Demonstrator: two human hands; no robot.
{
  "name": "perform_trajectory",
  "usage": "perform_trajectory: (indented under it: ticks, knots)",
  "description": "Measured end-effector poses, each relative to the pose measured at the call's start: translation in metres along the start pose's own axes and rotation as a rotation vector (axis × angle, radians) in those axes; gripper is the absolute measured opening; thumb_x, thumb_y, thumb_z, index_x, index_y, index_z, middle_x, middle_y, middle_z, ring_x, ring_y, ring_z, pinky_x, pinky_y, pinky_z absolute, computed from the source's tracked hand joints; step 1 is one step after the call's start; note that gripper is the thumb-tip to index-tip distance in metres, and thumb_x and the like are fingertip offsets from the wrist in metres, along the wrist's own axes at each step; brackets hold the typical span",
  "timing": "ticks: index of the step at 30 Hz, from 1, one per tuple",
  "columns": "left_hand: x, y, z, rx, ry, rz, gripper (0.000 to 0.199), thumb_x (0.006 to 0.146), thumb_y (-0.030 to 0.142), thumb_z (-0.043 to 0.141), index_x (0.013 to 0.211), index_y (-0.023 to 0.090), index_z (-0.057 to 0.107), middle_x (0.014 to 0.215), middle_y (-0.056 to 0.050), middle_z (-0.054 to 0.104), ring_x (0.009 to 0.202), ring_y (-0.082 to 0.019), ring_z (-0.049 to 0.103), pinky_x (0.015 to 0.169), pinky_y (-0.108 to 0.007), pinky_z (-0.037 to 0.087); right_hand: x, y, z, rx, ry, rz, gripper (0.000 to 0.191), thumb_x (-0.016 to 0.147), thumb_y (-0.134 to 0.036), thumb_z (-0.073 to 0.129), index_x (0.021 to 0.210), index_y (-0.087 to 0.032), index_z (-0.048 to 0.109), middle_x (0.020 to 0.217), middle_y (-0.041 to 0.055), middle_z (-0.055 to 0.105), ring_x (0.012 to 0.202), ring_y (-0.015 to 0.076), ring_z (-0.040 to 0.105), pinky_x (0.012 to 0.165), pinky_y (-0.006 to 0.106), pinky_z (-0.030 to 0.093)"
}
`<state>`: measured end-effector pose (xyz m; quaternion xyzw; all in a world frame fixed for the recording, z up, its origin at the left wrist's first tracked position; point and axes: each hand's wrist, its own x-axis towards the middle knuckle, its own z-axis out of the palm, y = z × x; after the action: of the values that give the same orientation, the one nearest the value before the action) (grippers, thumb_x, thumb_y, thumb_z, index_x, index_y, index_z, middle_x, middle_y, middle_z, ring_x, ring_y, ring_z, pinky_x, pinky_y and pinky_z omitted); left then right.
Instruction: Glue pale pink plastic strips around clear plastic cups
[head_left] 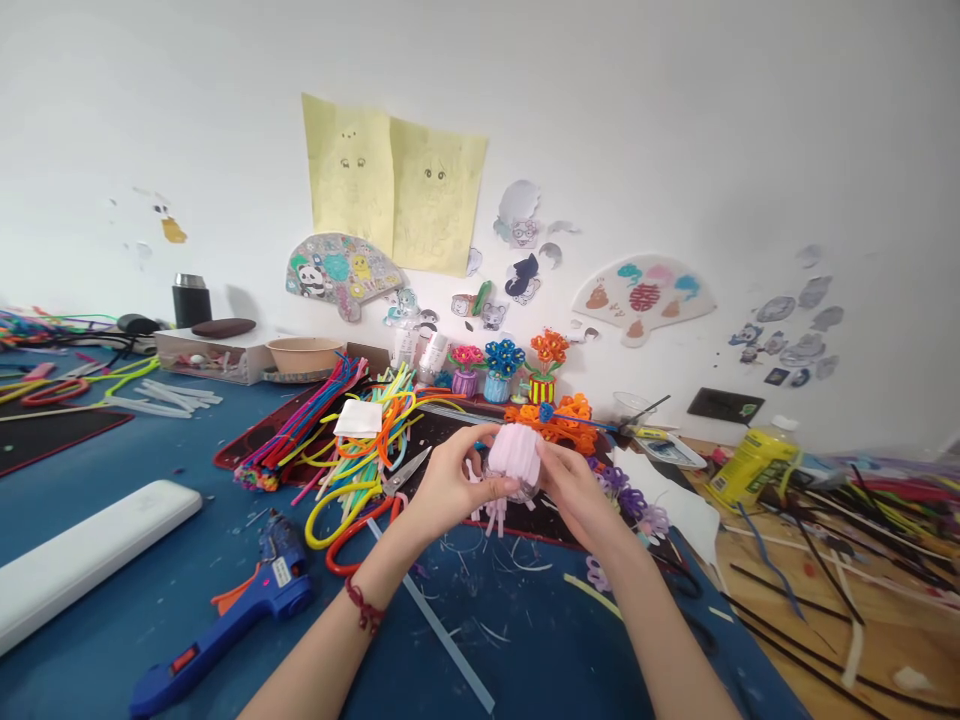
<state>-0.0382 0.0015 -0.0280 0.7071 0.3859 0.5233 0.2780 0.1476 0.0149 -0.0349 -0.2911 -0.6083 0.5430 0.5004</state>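
Note:
Above the middle of the table I hold a small pale lilac pot-shaped piece (515, 452) covered in upright fuzzy strips, with loose strip ends hanging below it. My left hand (454, 482) is closed on its left side, thumb along the lower front. On the right side, the fingers of my right hand (571, 484) press against it; their tips are partly hidden. Scissors (406, 472) lie just left of my left wrist, blades open. Purple pipe-cleaner flowers (628, 497) rest beyond my right hand.
A blue glue gun (259, 610) and a long white case (90, 560) lie at the left. Bundled pipe cleaners (300, 425) spread behind the scissors. Finished flower pots (497, 386) stand along the wall. A yellow bottle (754, 465) stands right, among scattered black strips (787, 590).

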Motion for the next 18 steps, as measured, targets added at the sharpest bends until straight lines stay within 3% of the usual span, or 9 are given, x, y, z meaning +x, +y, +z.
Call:
perform_trajectory:
  ticks: [5, 10, 14, 16, 18]
  knots:
    - [0.001, -0.002, 0.001, 0.058, -0.022, -0.013, 0.059, 0.068, 0.04, 0.081, 0.121, 0.018, 0.063, 0.103, -0.006, 0.07, 0.065, -0.012, 0.055, 0.057, -0.023, 0.046, -0.005, -0.01, -0.003, -0.035, -0.048, 0.014, 0.063, 0.059, -0.047, 0.09, 0.113, -0.02, 0.071, 0.107, 0.0089, 0.074, 0.102, 0.0286, 0.067, 0.093, 0.041, 0.051]
    - [0.003, -0.006, -0.003, 0.282, 0.011, -0.098, 0.05, 0.086, 0.032, 0.063, 0.134, 0.02, 0.052, 0.116, -0.008, 0.067, 0.074, -0.014, 0.064, 0.064, -0.026, 0.05, -0.005, -0.015, -0.016, -0.092, 0.106, -0.042, 0.036, 0.075, -0.05, 0.078, 0.094, -0.019, 0.074, 0.084, 0.0061, 0.074, 0.076, 0.0205, 0.066, 0.076, 0.034, 0.053]
    - [-0.001, -0.014, -0.007, 0.605, 0.009, -0.237, 0.012, 0.088, 0.023, 0.06, 0.093, 0.018, 0.069, 0.09, -0.007, 0.07, 0.085, -0.021, 0.066, 0.077, -0.034, 0.05, 0.003, -0.004, -0.027, -0.166, 0.323, -0.135, 0.035, 0.074, -0.053, 0.077, 0.089, -0.021, 0.073, 0.083, 0.0044, 0.073, 0.074, 0.0206, 0.064, 0.078, 0.036, 0.052]
    - [-0.003, -0.017, -0.003, 0.735, -0.058, -0.304, 0.015, 0.088, 0.028, 0.063, 0.082, 0.016, 0.068, 0.086, -0.006, 0.069, 0.09, -0.023, 0.066, 0.083, -0.04, 0.051, 0.006, 0.002, -0.028, -0.208, 0.394, -0.171, 0.037, 0.073, -0.054, 0.077, 0.089, -0.022, 0.073, 0.09, 0.0054, 0.075, 0.083, 0.0239, 0.066, 0.084, 0.04, 0.051]
    - [-0.004, -0.02, 0.004, 0.821, -0.131, -0.352, 0.021, 0.089, 0.035, 0.064, 0.088, 0.014, 0.067, 0.093, -0.005, 0.069, 0.093, -0.021, 0.066, 0.087, -0.043, 0.052, 0.008, 0.006, -0.026, -0.254, 0.415, -0.187, 0.037, 0.072, -0.054, 0.077, 0.09, -0.022, 0.073, 0.095, 0.0066, 0.076, 0.088, 0.0264, 0.068, 0.088, 0.043, 0.05]
